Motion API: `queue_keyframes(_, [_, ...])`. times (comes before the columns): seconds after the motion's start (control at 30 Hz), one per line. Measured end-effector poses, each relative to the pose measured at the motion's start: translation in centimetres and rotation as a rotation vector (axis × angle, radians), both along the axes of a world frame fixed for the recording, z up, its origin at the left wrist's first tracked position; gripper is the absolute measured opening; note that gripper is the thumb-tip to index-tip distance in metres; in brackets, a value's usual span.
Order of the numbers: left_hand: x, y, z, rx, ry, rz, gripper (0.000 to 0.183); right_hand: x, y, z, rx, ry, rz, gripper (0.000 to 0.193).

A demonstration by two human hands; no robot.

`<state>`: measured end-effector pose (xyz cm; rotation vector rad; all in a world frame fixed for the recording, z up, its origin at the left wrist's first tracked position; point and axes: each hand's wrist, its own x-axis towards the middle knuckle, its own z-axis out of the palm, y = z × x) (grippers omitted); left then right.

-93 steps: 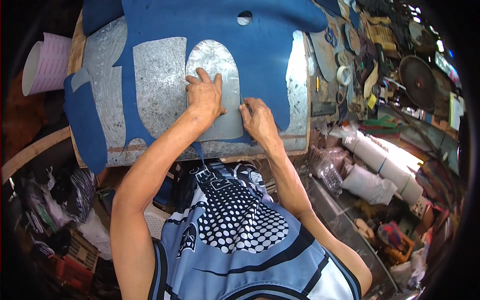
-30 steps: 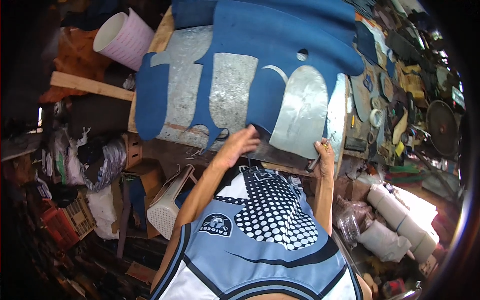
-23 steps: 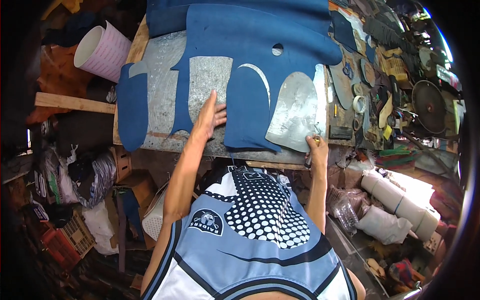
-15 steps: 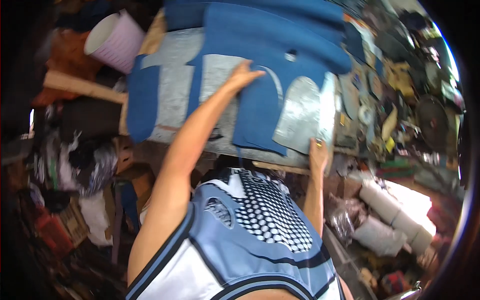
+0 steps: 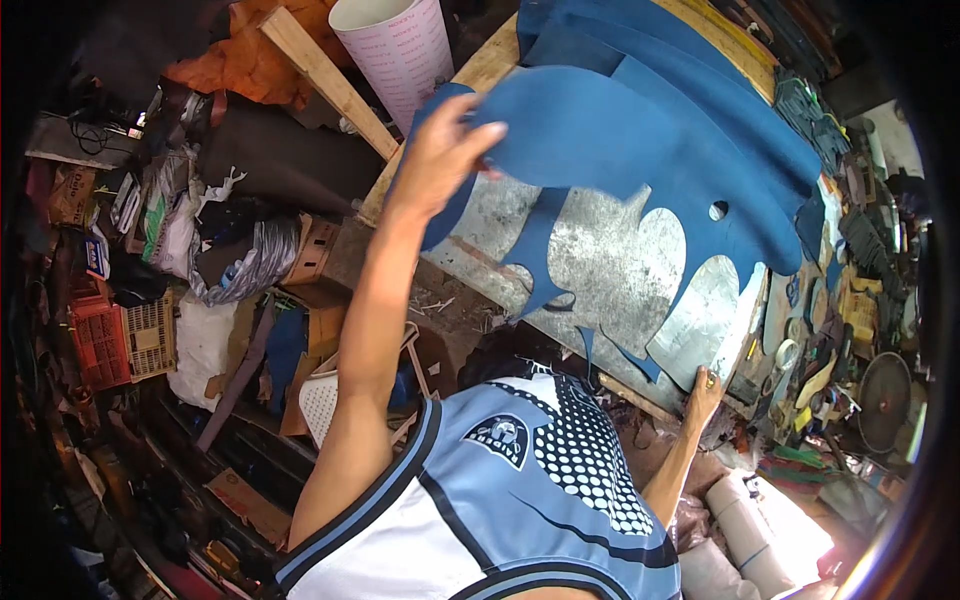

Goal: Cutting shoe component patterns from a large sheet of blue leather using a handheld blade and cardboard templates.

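Fingers (image 5: 466,108) of the left hand (image 5: 440,160) are closed on the blue piece (image 5: 570,125), gripping it by its left end, and up it goes into view, held above the far left part of the table (image 5: 590,250), overlapping the sheet (image 5: 750,170) behind it! Over on the other side, the right hand (image 5: 706,392) has its fingers pinched on the lower corner of the template (image 5: 705,318), that pale metal plate with the rounded top, near the table's right side; flat or slightly lifted, I cannot tell. Between the hands, bare metal shows through tall openings in the sheet, a small round hole sits farther right, and a narrow scrap (image 5: 636,362) lies along the near edge. Beyond the left hand stands a pinkish roll (image 5: 395,55), a beam (image 5: 332,85) just beside it, and at lower right a white bundle (image 5: 760,535)
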<state>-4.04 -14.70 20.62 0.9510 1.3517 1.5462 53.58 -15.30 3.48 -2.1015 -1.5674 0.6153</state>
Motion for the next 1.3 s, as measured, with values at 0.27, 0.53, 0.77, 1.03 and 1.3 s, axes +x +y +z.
queue_keyframes(0.27, [-2.5,-14.0,-15.6,-0.113,-0.456,0.553,0.048,1.2,0.8,0.2,-0.065,-0.025,0.04,0.046])
queue_keyframes(0.53, [2.3,-15.1,-13.5,-0.447,-0.035,0.856,0.048,-2.6,4.1,5.3,-0.089,-0.2,0.091,0.046])
queue_keyframes(0.77, [1.3,10.5,-17.4,0.034,0.843,0.134,0.027,-27.1,15.0,5.4,0.05,0.106,0.834,0.039])
queue_keyframes(1.03, [2.3,20.7,-22.4,-0.309,0.96,-0.113,0.034,-37.4,22.7,0.0,0.173,0.115,0.916,0.031])
queue_keyframes(1.3, [2.6,20.9,-22.9,-0.352,1.036,-0.103,0.029,-38.5,23.1,-0.8,0.169,0.045,0.915,0.029])
